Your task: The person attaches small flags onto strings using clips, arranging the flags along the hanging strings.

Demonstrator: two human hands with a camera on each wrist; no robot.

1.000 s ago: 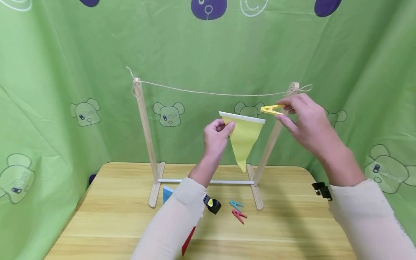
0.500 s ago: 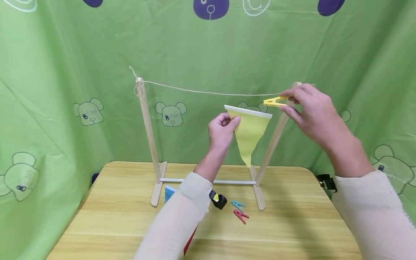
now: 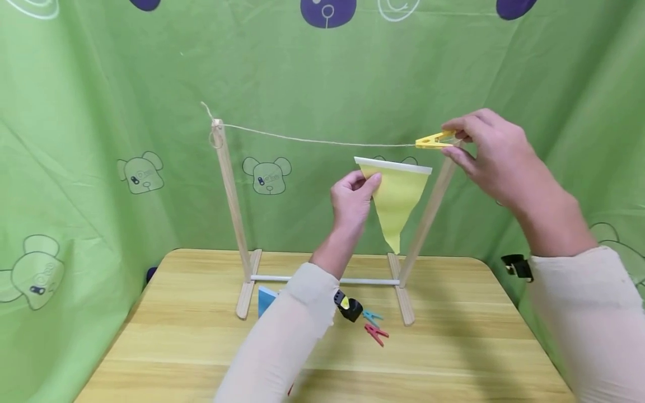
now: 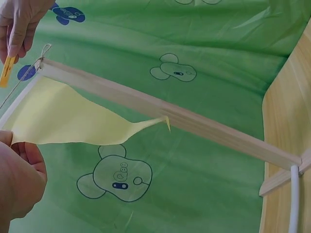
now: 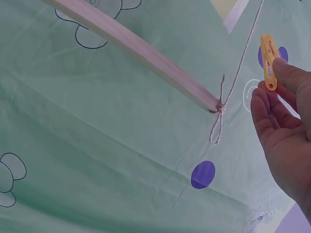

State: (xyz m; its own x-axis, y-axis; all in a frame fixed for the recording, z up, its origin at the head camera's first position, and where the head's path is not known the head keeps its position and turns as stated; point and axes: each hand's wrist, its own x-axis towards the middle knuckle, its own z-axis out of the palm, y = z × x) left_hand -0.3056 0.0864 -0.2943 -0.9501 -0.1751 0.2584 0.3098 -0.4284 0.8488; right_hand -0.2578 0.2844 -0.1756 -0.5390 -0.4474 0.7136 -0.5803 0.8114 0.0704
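A yellow triangular pennant (image 3: 400,193) with a white top edge hangs point down, its upper left corner pinched by my left hand (image 3: 353,198). My right hand (image 3: 496,154) pinches a yellow clothespin (image 3: 432,141) by its handle ends, near the right end of the twine (image 3: 302,139). In the head view the clothespin overlaps the twine; in the right wrist view the clothespin (image 5: 268,60) appears apart from it. The pennant's white edge sits a little below the twine. In the left wrist view, the pennant's tip (image 4: 158,121) is twisted.
The twine is tied between two wooden posts (image 3: 232,201), joined low by a white rod (image 3: 373,281). On the wooden table (image 3: 166,336) lie a blue clothespin (image 3: 372,318), a red clothespin (image 3: 375,334) and a blue pennant (image 3: 266,302), partly hidden by my left sleeve.
Both hands have moved up and to the right. The right hand has brought the yellow clothespin up to the twine's height in the head view; the pennant has risen closer to the twine.
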